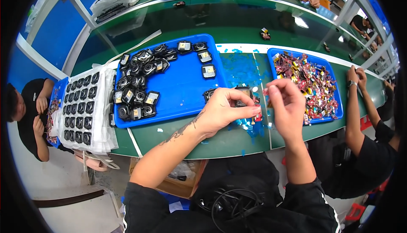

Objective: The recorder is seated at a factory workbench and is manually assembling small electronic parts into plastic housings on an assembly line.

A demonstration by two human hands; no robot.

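My left hand (222, 110) pinches a small red circuit board (257, 115) between thumb and fingertips, just above the bench. Behind those fingers sits a black camera-like housing (244, 92), partly hidden; whether the hand touches it I cannot tell. My right hand (288, 108) is raised beside the board, thumb and forefinger closed together. Whatever is in that pinch is too small to make out. Left of my hands, a blue tray (182, 86) holds several black housings (144, 57). At the right, a second blue tray (340, 105) is heaped with red circuit boards and wires (307, 84).
Scraps of blue film (241, 69) litter the green bench (190, 141). A white foam tray of round black parts (80, 105) stands at the left. Loose boards (265, 34) lie on the surface beyond the white rail. Other people sit at both sides and across.
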